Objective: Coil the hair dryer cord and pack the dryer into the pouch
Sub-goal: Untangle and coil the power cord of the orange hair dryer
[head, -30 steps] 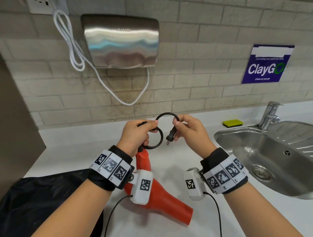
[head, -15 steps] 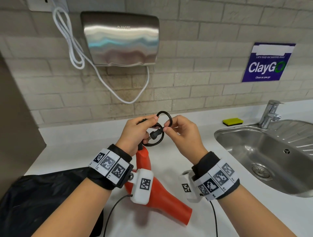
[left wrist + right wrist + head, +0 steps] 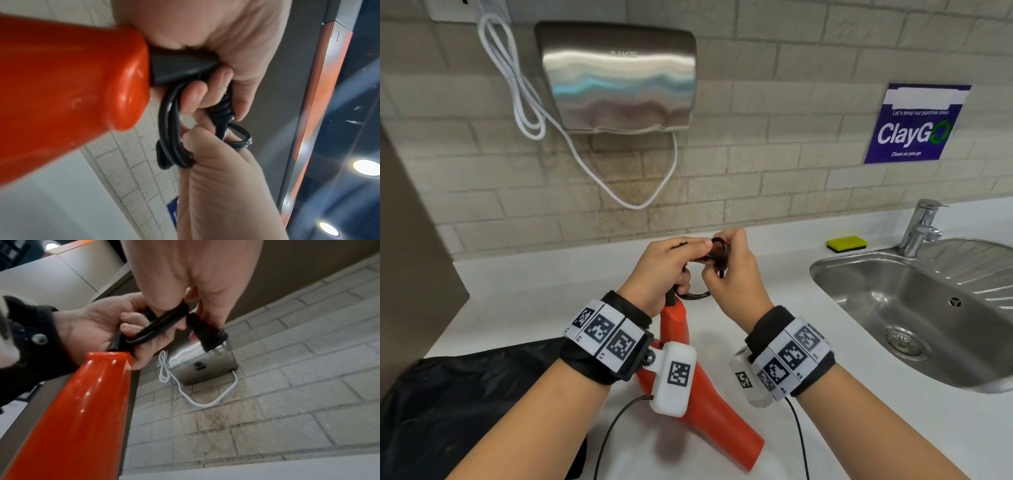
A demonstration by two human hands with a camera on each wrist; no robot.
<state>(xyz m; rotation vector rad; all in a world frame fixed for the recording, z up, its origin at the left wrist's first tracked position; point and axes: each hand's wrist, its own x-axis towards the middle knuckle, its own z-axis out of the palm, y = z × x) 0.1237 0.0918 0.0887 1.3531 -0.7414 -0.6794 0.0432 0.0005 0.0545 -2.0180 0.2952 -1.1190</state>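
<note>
The orange hair dryer (image 3: 698, 404) hangs over the white counter, handle up, its barrel pointing toward me. My left hand (image 3: 664, 270) grips the coiled black cord (image 3: 697, 294) at the top of the handle (image 3: 68, 78). My right hand (image 3: 732, 274) pinches the plug (image 3: 205, 332) and the cord's end, pressed close against the left hand. In the left wrist view several cord loops (image 3: 172, 129) run between the fingers of both hands. The black pouch (image 3: 465, 404) lies flat on the counter at the lower left.
A steel sink (image 3: 914, 308) with a tap (image 3: 921, 226) sits at the right, and a yellow sponge (image 3: 847, 243) behind it. A wall hand dryer (image 3: 616, 75) with a white cable (image 3: 524, 99) hangs above. A dark cabinet side (image 3: 410, 257) stands at the left.
My right hand has moved left with the plug, bringing it through the loop up against the left hand. The open arc of cord has shrunk into the coil.
</note>
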